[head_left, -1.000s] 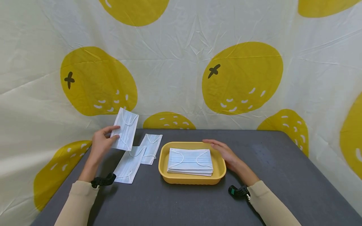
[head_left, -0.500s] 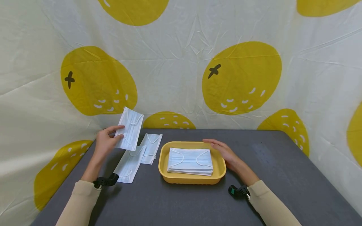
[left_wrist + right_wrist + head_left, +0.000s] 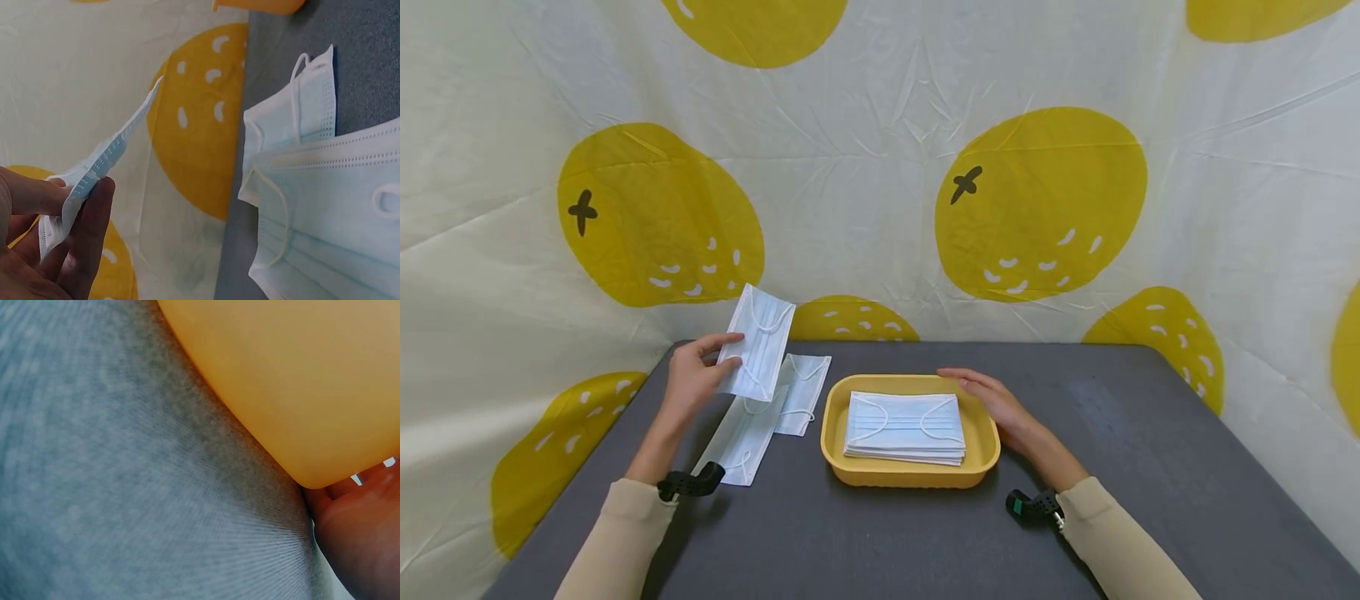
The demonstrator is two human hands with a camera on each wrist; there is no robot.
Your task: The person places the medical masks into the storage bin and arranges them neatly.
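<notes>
my left hand (image 3: 691, 385) is up off the grey table (image 3: 1150, 467), over its far left corner, and it pinches a white face mask (image 3: 758, 342) by the lower left edge, thumb on the front and the other fingers behind. the mask hangs in the air, tilted with its top leaning right, in front of the cloth backdrop (image 3: 865, 167) with its big yellow fruit prints. in the left wrist view i see that mask (image 3: 94, 175) edge-on, squeezed between my thumb and fingers (image 3: 84, 240).

under and just right of that hand two more masks lie flat on the table. the nearer one (image 3: 741, 437) runs toward me and its far end overlaps the farther one (image 3: 801, 387), which sits just left of the yellow tray (image 3: 835, 433). both are apart from the mask i hold.

the tray stands near the middle of the table, and a neat stack of masks (image 3: 904, 427) lies inside it, ear loops showing on the top one.

my right hand (image 3: 992, 400) rests against the tray's far right corner, fingers straight and relaxed along the rim, curled round nothing. the right wrist view shows only the tray wall (image 3: 294, 381) close up on the grey surface, with a bit of my palm touching it.
</notes>
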